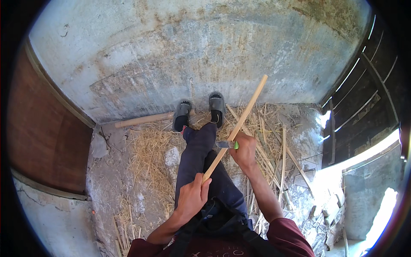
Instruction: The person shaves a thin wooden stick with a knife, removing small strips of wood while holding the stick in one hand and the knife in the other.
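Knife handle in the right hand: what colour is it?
The visible bit of the knife handle is bright green, seen best in the head view.

Down on the rough, dusty grey floor (105, 177), it's a proper litter! Loose, thin, straw-yellow shavings (147, 147) spread across the middle; a smooth, round, light-brown wooden pole (143, 120) lies along the far edge; and over on the right, long, narrow, pale wooden strips (284, 156) crisscross above jagged grey-white rubble (330, 212), brightly lit.
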`<state>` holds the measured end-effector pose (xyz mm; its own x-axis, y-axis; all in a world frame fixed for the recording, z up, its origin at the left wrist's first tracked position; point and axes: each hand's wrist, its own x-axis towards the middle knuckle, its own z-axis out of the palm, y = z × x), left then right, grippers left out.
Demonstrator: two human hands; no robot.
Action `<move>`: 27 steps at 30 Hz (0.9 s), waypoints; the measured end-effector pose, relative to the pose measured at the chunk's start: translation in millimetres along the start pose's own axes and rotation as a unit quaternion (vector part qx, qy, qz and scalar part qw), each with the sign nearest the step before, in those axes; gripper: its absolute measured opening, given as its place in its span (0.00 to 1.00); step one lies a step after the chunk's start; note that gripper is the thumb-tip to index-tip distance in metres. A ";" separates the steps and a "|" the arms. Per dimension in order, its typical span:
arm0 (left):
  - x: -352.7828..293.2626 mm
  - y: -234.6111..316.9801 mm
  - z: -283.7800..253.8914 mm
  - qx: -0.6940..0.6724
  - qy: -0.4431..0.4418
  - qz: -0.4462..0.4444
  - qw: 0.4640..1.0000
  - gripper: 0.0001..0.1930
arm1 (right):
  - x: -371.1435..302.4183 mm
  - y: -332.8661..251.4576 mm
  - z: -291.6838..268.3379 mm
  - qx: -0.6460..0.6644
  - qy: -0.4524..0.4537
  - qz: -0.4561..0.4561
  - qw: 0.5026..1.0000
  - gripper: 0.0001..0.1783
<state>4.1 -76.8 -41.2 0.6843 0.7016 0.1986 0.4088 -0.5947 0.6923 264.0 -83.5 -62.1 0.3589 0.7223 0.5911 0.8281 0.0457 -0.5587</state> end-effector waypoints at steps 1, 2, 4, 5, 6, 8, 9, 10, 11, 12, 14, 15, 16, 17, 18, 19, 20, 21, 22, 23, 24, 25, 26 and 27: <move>0.0 0.9 0.2 -0.002 0.003 0.003 1.000 0.12 | 1.7 -0.8 -0.8 -0.002 0.014 -0.010 1.000 0.19; 0.4 1.7 -0.1 -0.003 0.006 0.005 1.000 0.12 | 3.3 -2.3 -1.1 -0.004 0.027 -0.020 0.999 0.18; 0.9 4.2 -2.5 -0.001 0.011 0.010 1.000 0.11 | 6.9 -5.4 -1.7 -0.006 0.040 -0.022 0.999 0.16; 0.6 5.6 -3.7 0.000 0.013 0.012 1.000 0.11 | 9.2 -6.8 -2.1 -0.007 0.039 -0.015 0.999 0.16; 1.2 6.9 -5.2 -0.003 0.011 0.009 1.000 0.11 | 11.5 -7.5 -2.1 -0.007 0.038 -0.007 0.999 0.16; 3.7 9.1 -9.4 -0.007 0.008 0.006 1.000 0.10 | 15.9 -6.8 -0.7 -0.014 0.054 0.001 0.998 0.15; 2.4 9.2 -10.5 -0.007 0.007 0.004 1.000 0.10 | 18.7 -5.6 0.3 -0.017 0.062 0.006 0.998 0.15; 0.1 9.2 -11.1 -0.007 0.007 0.002 1.000 0.10 | 23.2 -2.3 0.3 -0.014 0.078 0.019 0.997 0.15; -2.0 8.8 -11.7 -0.007 0.007 0.000 1.000 0.10 | 29.0 3.2 0.2 -0.010 0.095 0.032 0.995 0.15; -3.5 7.6 -12.7 -0.006 0.009 0.000 1.000 0.10 | 35.0 8.9 0.5 -0.006 0.111 0.045 0.993 0.14; -6.5 4.6 -14.8 -0.006 0.012 0.000 1.000 0.10 | 46.9 20.7 2.0 -0.009 0.159 -0.004 0.987 0.13; -7.6 3.6 -16.6 -0.005 0.008 -0.007 1.000 0.10 | 51.5 26.7 3.3 -0.010 0.182 -0.029 0.983 0.13; -7.6 2.2 -18.4 -0.005 0.003 -0.013 1.000 0.10 | 54.8 34.4 2.2 -0.032 0.162 0.003 0.986 0.11; -7.4 1.6 -20.3 -0.004 0.000 -0.018 1.000 0.10 | 58.1 42.6 -1.0 -0.053 0.143 0.034 0.988 0.10; -9.6 -0.6 -19.8 -0.004 0.002 -0.017 1.000 0.10 | 62.1 50.6 -3.5 -0.074 0.125 0.065 0.987 0.10; -13.3 -3.3 -18.5 -0.004 0.004 -0.015 1.000 0.10 | 68.1 57.4 -4.8 -0.087 0.136 0.075 0.984 0.09; -15.7 -6.1 -17.7 -0.004 0.004 -0.014 1.000 0.10 | 72.0 65.6 -4.3 -0.102 0.146 0.087 0.980 0.10; -14.7 -7.7 -19.3 0.006 -0.001 -0.022 1.000 0.10 | 75.7 73.5 -3.4 -0.116 0.155 0.100 0.976 0.11; -14.6 -10.1 -20.9 0.016 -0.007 -0.033 0.999 0.10 | 76.3 83.3 0.8 -0.120 0.155 0.120 0.973 0.11; -14.5 -11.9 -22.7 0.026 -0.011 -0.042 0.999 0.11 | 78.5 94.3 4.6 -0.125 0.156 0.137 0.970 0.12; -17.2 -17.0 -22.0 0.016 -0.014 -0.042 0.999 0.11 | 80.6 104.9 9.2 -0.129 0.156 0.154 0.967 0.13; -22.2 -24.5 -19.7 0.008 -0.015 -0.045 0.999 0.11 | 83.3 117.8 16.2 -0.123 0.161 0.178 0.963 0.13; -28.2 -28.8 -18.6 0.000 -0.016 -0.048 0.999 0.11 | 83.6 134.4 23.4 -0.117 0.165 0.203 0.958 0.14; -32.8 -27.9 -19.9 0.007 -0.026 -0.058 0.998 0.11 | 81.4 157.6 29.9 -0.111 0.171 0.229 0.952 0.14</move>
<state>-41.8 -75.4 -53.2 0.6622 0.7448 0.0817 0.4947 -0.5165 0.6989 410.8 3.1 -119.4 0.7918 0.3631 0.4912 0.6082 -0.3937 -0.6893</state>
